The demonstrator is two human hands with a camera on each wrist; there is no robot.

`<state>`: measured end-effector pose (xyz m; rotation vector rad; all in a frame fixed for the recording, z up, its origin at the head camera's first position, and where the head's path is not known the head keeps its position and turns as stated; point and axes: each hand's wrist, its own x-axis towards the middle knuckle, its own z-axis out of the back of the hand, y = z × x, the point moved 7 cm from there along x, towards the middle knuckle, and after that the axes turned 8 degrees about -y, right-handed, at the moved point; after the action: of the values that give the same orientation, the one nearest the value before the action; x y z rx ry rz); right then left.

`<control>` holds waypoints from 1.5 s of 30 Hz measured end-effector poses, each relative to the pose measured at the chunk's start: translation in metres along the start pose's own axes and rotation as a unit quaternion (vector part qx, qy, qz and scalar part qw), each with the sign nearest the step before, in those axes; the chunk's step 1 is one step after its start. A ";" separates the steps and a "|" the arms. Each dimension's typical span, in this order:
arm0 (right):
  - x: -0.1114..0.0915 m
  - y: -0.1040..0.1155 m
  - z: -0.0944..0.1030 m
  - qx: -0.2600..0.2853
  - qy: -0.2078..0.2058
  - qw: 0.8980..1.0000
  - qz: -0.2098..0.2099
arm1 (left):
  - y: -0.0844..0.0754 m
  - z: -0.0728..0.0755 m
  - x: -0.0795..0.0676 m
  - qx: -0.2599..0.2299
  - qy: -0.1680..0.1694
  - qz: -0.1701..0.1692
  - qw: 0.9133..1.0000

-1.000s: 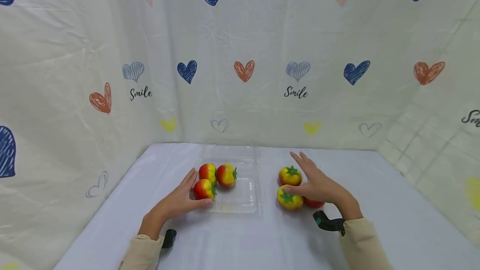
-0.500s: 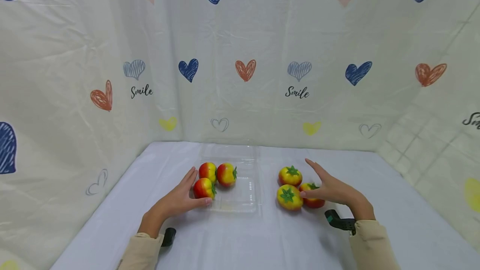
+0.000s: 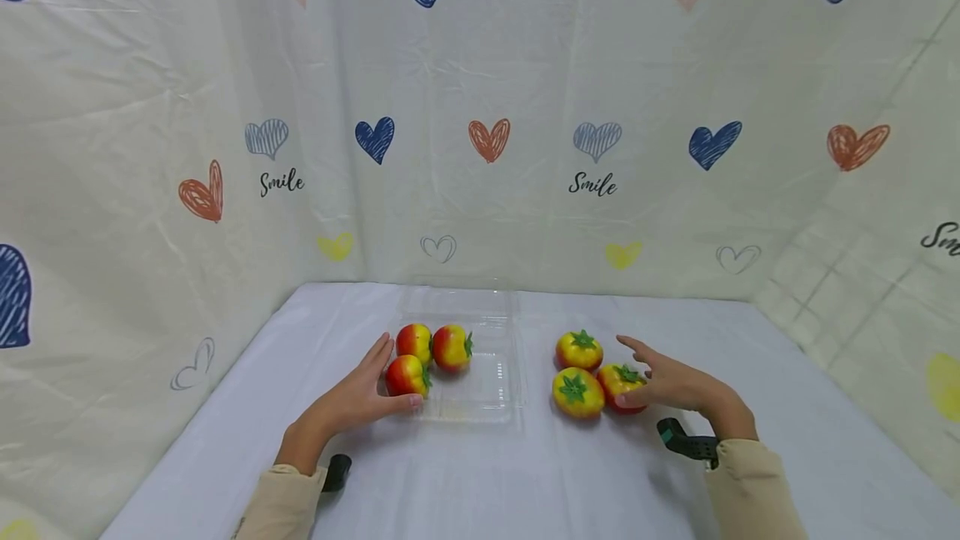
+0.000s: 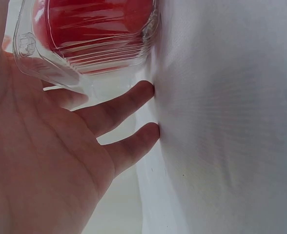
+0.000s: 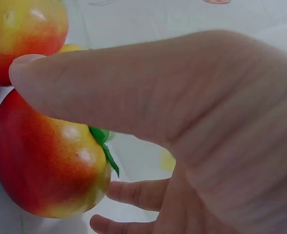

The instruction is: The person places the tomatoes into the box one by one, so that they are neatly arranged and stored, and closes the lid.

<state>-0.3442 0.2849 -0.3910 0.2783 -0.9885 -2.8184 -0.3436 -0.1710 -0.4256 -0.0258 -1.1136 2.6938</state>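
Observation:
In the head view, a clear plastic clamshell box [image 3: 480, 394] lies with its lid folded back, three red-and-yellow persimmon-like fruits [image 3: 453, 348] inside. My left hand [image 3: 352, 398] rests along its left side, thumb at the front corner. The left wrist view shows the fingers [image 4: 129, 146] extended, tips touching the cloth beside the box. Three similar fruits stand together on the right: a rear one [image 3: 579, 350], a front-left one [image 3: 577, 392] and a right one [image 3: 617, 382]. Around the right one, my right hand [image 3: 678, 386] spreads thumb and fingers; a firm grip does not show.
White cloth covers the table [image 3: 465, 482]. A pale curtain [image 3: 525, 65] printed with hearts and "Smile" surrounds the back and sides. Each wrist wears a dark camera strap [image 3: 686, 442]. Bare cloth lies between the box and the right-hand fruits.
My right hand has moved right and lower, from above the front-left fruit to the right fruit, with its fingers coming closer round it. The left hand stays by the box.

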 end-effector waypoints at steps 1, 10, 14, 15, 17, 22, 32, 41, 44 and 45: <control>0.000 0.000 -0.001 -0.001 0.001 1.000 -0.004 | 0.000 0.000 0.000 0.000 0.000 0.000 1.000; 0.002 -0.002 -0.004 -0.007 -0.002 1.000 -0.006 | 0.001 -0.001 0.001 0.002 0.000 -0.004 1.000; 0.002 -0.002 -0.004 -0.011 -0.003 1.000 -0.001 | 0.001 -0.001 0.002 0.004 0.001 -0.004 1.000; 0.002 -0.002 -0.004 -0.011 -0.003 1.000 -0.002 | 0.001 0.000 0.002 0.004 0.001 -0.004 1.000; 0.002 -0.002 -0.004 -0.013 -0.002 1.000 -0.004 | 0.001 0.000 0.001 0.004 0.001 -0.005 1.000; 0.004 -0.003 -0.003 -0.021 -0.003 1.000 -0.006 | 0.002 0.000 0.001 0.003 0.001 0.000 1.000; 0.001 -0.005 0.006 -0.026 -0.017 1.000 0.003 | 0.002 0.000 0.000 0.002 0.003 -0.001 1.000; -0.004 -0.004 0.016 -0.034 -0.047 0.998 0.015 | 0.002 0.000 -0.001 -0.002 0.004 -0.003 1.000; -0.005 0.000 0.022 -0.031 -0.055 0.998 0.018 | 0.001 0.002 0.001 0.000 0.008 -0.004 1.000; -0.005 0.002 0.025 -0.029 -0.059 0.998 0.020 | 0.000 0.004 0.002 0.002 0.008 -0.005 1.000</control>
<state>-0.3444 0.2997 -0.3699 0.0846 -0.9228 -2.8491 -0.3457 -0.1730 -0.4229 -0.0402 -1.1007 2.6824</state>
